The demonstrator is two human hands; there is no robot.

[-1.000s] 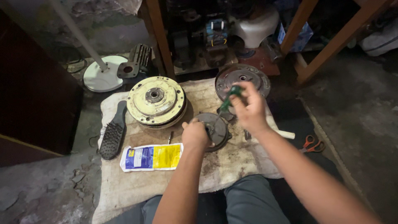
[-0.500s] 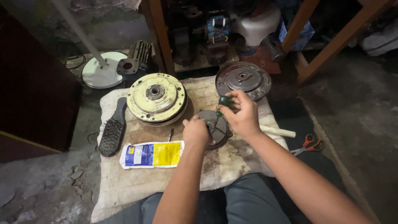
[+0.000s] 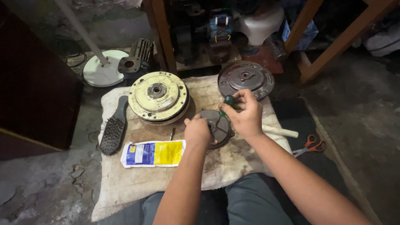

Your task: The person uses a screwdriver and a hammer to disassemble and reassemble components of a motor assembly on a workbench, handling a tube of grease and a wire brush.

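Note:
A small dark round metal part [image 3: 217, 125] lies on a stained cloth [image 3: 216, 166] in front of me. My left hand [image 3: 197, 130] rests on its left edge and holds it down. My right hand [image 3: 245, 113] grips a green-handled screwdriver [image 3: 228, 102] whose tip points down onto the part. A pale yellow round motor housing [image 3: 157, 96] sits on the cloth to the left. A grey metal disc [image 3: 246, 79] lies at the cloth's far right corner.
A black brush [image 3: 113, 129] and a blue-and-yellow pouch [image 3: 153, 153] lie on the cloth's left side. A small bolt [image 3: 172, 133] lies near the pouch. Orange-handled scissors [image 3: 310, 145] are on the floor right. A white fan base [image 3: 104, 68], wooden table legs [image 3: 164, 33] and machine parts stand behind.
My right hand has come down from the grey disc toward the small part, bringing the screwdriver onto it. My left hand stays on the part.

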